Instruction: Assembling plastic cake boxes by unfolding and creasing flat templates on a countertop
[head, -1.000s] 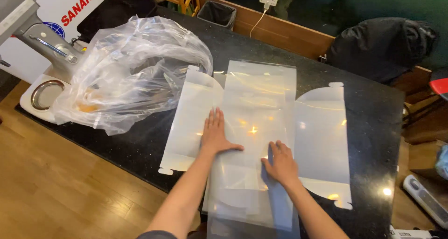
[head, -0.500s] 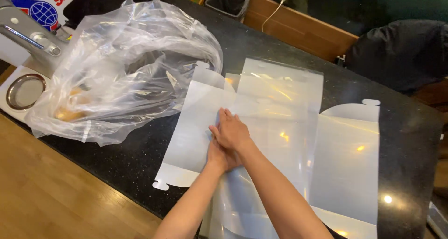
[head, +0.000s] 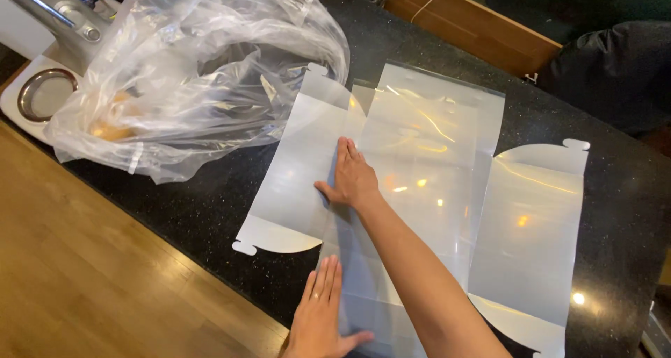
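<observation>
A flat translucent plastic sheet (head: 426, 190), cut like an unfolded box with side flaps and rounded tabs, lies on the black speckled countertop (head: 210, 190). My right hand (head: 353, 180) reaches across and rests palm-down on the sheet, along the crease beside its left flap (head: 293, 183). My left hand (head: 318, 319) lies flat, fingers together, on the sheet's near end at the counter's front edge. Neither hand grips anything. The right flap (head: 531, 239) lies flat and untouched.
A large crumpled clear plastic bag (head: 189, 71) sits on the counter left of the sheet, touching its far-left corner. A metal faucet (head: 49, 15) and a sink drain (head: 45, 96) lie at the far left. A dark garment (head: 615, 71) and a wooden ledge (head: 475, 26) lie behind. Wooden floor (head: 91, 274) lies below.
My hands, overlapped at the sheet's middle half a second ago, have separated. The left hand slid back to the near edge, and the right stayed on the left crease. The view moved closer.
</observation>
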